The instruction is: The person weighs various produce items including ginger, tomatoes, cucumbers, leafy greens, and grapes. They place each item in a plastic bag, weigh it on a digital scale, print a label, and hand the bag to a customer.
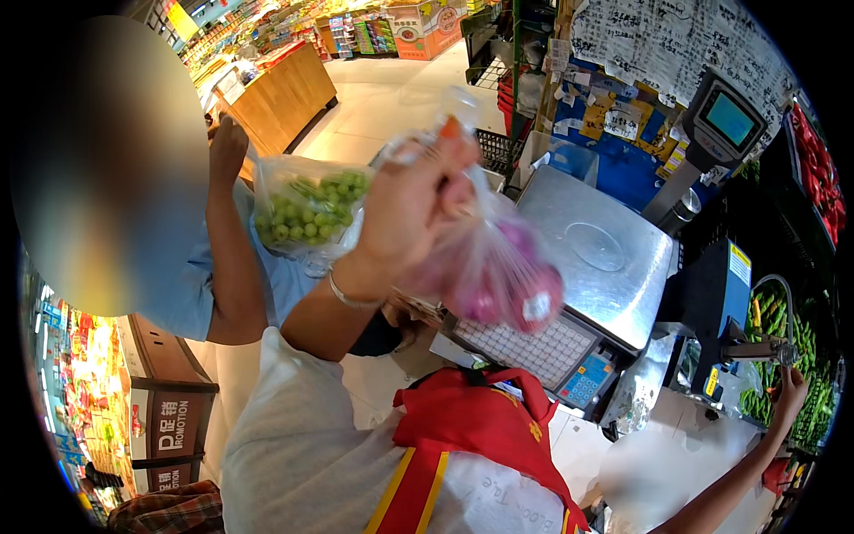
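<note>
My left hand (407, 207), with a bracelet at its wrist, grips the gathered neck of a clear plastic bag (494, 274) of round red-purple produce. The bag hangs in front of a scale's steel platform (594, 233) and partly over its keypad (527, 347); a pale sticker shows on it. The hand is blurred. At the far right, my right hand (790, 390) is at the metal arm (760, 350) of a blue bag-sealing machine (720, 300); its fingers are small and their hold is unclear. Another person's hand (228, 143) holds a clear bag of green grapes (310, 207).
The person with the grapes stands close on the left. The scale's display (730, 120) rises on a post at the upper right. Green peppers (774, 394) and red peppers (817, 173) lie on the right. A wooden counter (280, 93) and a promotion display (170, 414) stand farther off.
</note>
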`<state>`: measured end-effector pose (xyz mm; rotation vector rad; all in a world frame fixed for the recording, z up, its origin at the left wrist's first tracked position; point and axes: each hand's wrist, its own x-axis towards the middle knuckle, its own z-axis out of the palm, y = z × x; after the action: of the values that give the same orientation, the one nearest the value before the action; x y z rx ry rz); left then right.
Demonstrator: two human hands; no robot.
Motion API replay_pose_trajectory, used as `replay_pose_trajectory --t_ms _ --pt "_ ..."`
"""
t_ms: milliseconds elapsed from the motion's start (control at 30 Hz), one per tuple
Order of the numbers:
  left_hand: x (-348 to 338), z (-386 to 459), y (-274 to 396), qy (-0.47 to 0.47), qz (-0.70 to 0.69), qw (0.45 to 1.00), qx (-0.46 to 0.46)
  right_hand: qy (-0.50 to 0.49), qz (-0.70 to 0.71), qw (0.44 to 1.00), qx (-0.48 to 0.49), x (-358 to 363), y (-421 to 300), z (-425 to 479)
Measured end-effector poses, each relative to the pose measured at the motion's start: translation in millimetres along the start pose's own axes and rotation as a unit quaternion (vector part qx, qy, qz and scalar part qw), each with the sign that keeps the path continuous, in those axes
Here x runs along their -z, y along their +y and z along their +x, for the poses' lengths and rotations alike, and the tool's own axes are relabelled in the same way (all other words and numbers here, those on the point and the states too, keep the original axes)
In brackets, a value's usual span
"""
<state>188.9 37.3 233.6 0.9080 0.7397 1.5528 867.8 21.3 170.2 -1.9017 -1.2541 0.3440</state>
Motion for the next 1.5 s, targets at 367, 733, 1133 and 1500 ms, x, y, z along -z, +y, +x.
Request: replay_pose_trajectory --t_ms 367,733,1133,1500 --pt "147.0 48.4 -9.3 0.188 0.196 0.952 -0.138 0.000 -0.058 0.998 0.014 4.9 -6.1 -4.2" --pt "315.7 70.2 -47.1 0.342 0.066 0.933 -0.091 0.000 -0.083 0.996 0.030 1.9 -9.7 -7.8" --pt "292.3 82.0 -23.7 0.403 0.290 0.841 -0.215 0.008 -0.056 0.998 -0.014 -1.0 -31.3 -18.6" --pt "-62.1 110.0 -4.9 -0.280 0.789 0.360 -0.413 0.010 -0.050 0.998 -0.031 -4.4 -34.2 -16.6"
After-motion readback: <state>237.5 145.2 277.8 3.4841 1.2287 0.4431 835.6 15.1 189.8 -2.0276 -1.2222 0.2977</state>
